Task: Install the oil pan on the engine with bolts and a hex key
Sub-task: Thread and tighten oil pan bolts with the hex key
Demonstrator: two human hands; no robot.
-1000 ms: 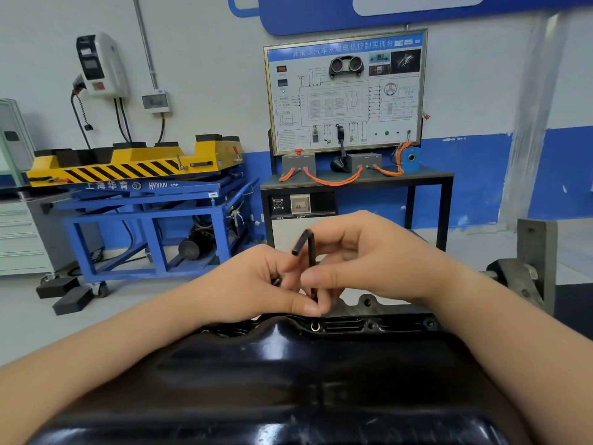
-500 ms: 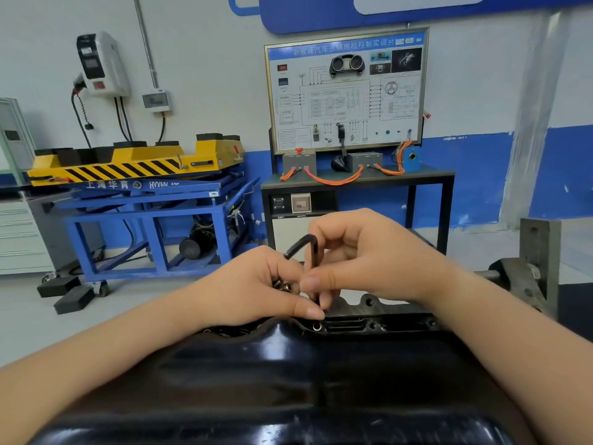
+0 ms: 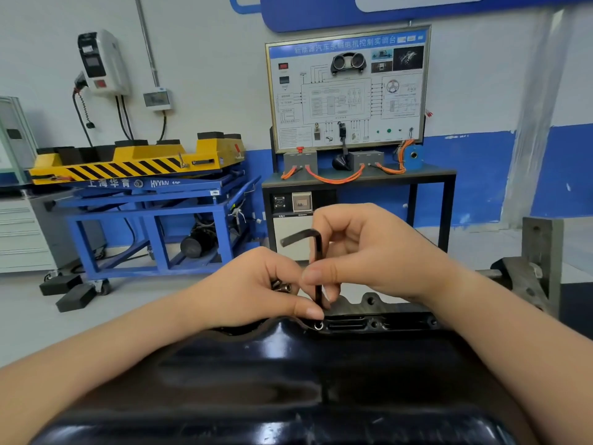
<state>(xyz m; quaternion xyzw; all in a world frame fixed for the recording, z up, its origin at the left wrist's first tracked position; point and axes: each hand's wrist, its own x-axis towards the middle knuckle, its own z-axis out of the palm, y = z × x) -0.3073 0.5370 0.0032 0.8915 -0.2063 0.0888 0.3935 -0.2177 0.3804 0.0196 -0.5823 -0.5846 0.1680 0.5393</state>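
The glossy black oil pan (image 3: 288,374) fills the lower half of the head view, its far flange lying on the engine block (image 3: 378,319). A black L-shaped hex key (image 3: 316,252) stands upright at the flange. My right hand (image 3: 369,255) pinches its long shaft, short arm pointing left. A silver bolt head (image 3: 318,326) shows in the flange just below the key's tip. My left hand (image 3: 253,290) is curled around several loose bolts (image 3: 281,286), its thumb resting on the flange beside the key.
An engine stand bracket (image 3: 536,268) rises at the right. Behind stand a blue lift table with a yellow top (image 3: 134,175), a black bench with a training panel (image 3: 349,91), and grey drawers (image 3: 19,232) at the far left.
The key's short arm has swung from pointing toward me round to the left as my right hand turned it. My left hand stayed beside it.
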